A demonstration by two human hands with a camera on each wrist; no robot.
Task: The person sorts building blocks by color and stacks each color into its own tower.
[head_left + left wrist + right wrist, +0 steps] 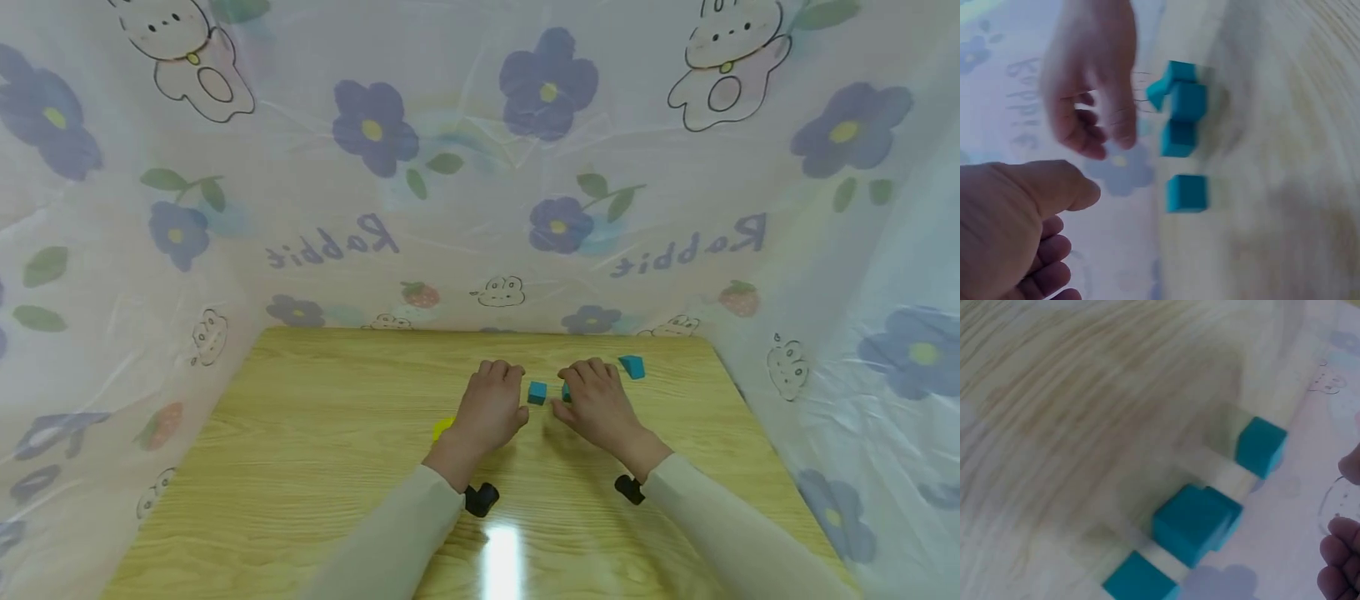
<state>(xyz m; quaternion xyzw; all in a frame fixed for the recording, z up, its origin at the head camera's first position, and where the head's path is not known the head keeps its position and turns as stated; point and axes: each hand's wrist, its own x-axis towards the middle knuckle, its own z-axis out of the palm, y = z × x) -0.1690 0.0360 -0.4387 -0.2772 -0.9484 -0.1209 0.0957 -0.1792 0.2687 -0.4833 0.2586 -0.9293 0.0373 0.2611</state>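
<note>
My left hand (489,408) hovers over the table with relaxed fingers, just left of a teal cube (537,392). To the right of that cube is my right hand (598,408), its thumb and fingers apart and nothing between them. A second teal block (566,392) shows only in part behind the right hand. Farther right and back lies a teal wedge-like block (633,366). In the left wrist view the single cube (1187,193) sits apart from a cluster of teal blocks (1189,101). Both hands appear there without a block. Fingers of the right hand (1340,556) enter at the right wrist view's edge.
A yellow object (444,428) lies partly hidden behind the left wrist. Black devices (482,499) hang at both wrists. The wooden table (315,433) is enclosed at the back and sides by a printed curtain (465,200) with flowers and rabbits.
</note>
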